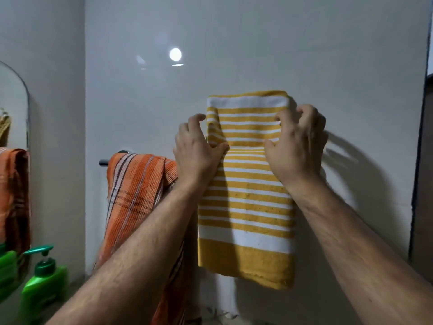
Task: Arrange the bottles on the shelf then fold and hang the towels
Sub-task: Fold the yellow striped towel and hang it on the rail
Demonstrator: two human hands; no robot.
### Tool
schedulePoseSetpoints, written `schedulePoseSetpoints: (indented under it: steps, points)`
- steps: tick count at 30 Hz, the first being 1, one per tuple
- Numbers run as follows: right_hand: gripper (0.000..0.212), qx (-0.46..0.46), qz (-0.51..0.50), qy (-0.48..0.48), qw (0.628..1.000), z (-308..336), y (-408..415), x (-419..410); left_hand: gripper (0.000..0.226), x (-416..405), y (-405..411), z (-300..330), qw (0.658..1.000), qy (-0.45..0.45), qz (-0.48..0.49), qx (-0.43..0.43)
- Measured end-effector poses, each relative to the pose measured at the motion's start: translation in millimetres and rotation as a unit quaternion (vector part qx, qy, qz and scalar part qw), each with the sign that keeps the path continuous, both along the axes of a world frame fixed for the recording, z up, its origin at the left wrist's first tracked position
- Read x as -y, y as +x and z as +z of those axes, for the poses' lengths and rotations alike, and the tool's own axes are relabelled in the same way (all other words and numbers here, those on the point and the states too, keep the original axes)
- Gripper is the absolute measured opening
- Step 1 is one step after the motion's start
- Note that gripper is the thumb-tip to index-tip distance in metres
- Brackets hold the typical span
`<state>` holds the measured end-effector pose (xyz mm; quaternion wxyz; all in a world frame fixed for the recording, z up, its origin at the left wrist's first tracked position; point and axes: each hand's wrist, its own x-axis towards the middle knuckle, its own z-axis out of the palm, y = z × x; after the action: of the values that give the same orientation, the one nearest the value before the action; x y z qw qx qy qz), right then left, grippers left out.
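Here, both hands pinch a folded yellow striped towel (pixel 246 191) against the wall: left hand (pixel 196 148) grips its left edge, right hand (pixel 297 146) its right edge. An orange towel (pixel 133 191) hangs on the rail (pixel 104 162) just left of the left hand. Uneven draping could let the yellow towel slide off.

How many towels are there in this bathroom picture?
2, not counting mirror reflections. An orange plaid woven towel hangs on the wall rail at left; a yellow-and-white striped towel is held against the wall by both hands. Others may be out of view.
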<state>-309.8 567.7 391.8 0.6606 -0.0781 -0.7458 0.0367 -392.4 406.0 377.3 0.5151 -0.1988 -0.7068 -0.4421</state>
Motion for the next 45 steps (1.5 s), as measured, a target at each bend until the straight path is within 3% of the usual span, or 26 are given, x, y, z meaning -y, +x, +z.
schedulePoseSetpoints:
  steps: [2,4,6,11,16,18,20,22,27,31,34,37,39,42,45]
  points:
    - [0.021,-0.051,0.021,0.08,0.995,-2,1,1,0.052,0,4,4,0.995,-0.05,0.068,-0.056]
    - [0.011,-0.04,0.082,0.147,0.985,-6,4,-1,0.03,1,8,9,0.984,-0.116,0.084,-0.105]
    - [0.033,0.039,0.146,0.137,0.979,-5,6,-2,0.021,2,11,10,0.977,-0.157,0.081,-0.123]
    - [0.075,0.207,0.101,0.136,0.963,4,8,3,0.055,7,6,9,0.967,-0.211,0.132,-0.05]
    - [0.089,0.373,0.056,0.16,0.912,12,9,4,0.067,19,2,0,0.953,-0.301,0.027,0.019]
    - [0.093,0.432,0.077,0.122,0.89,18,7,4,0.068,24,-1,-4,0.944,-0.326,-0.021,0.048]
    - [0.082,0.475,0.131,0.052,0.868,23,6,2,0.079,27,-3,-1,0.936,-0.34,-0.043,0.082]
    - [0.073,0.515,0.199,-0.023,0.834,26,5,-3,0.089,27,-3,3,0.931,-0.345,-0.051,0.11]
    - [0.079,0.586,0.279,-0.103,0.754,31,3,-8,0.116,28,4,13,0.913,-0.354,-0.049,0.198]
    - [0.087,0.683,0.29,-0.163,0.65,38,-1,-12,0.139,26,5,23,0.896,-0.331,-0.093,0.283]
    - [0.085,0.702,0.305,-0.18,0.618,39,-4,-16,0.141,24,1,26,0.89,-0.322,-0.109,0.302]
    - [0.08,0.694,0.315,-0.16,0.628,37,-4,-15,0.135,24,-3,27,0.885,-0.325,-0.132,0.306]
    - [0.073,0.668,0.307,-0.145,0.662,35,0,-11,0.128,25,-2,26,0.884,-0.336,-0.136,0.293]
    - [0.057,0.569,0.252,-0.078,0.779,28,7,-4,0.108,25,1,22,0.889,-0.36,-0.101,0.265]
    - [0.058,0.406,0.163,0.057,0.897,14,16,0,0.083,25,3,14,0.903,-0.363,-0.046,0.225]
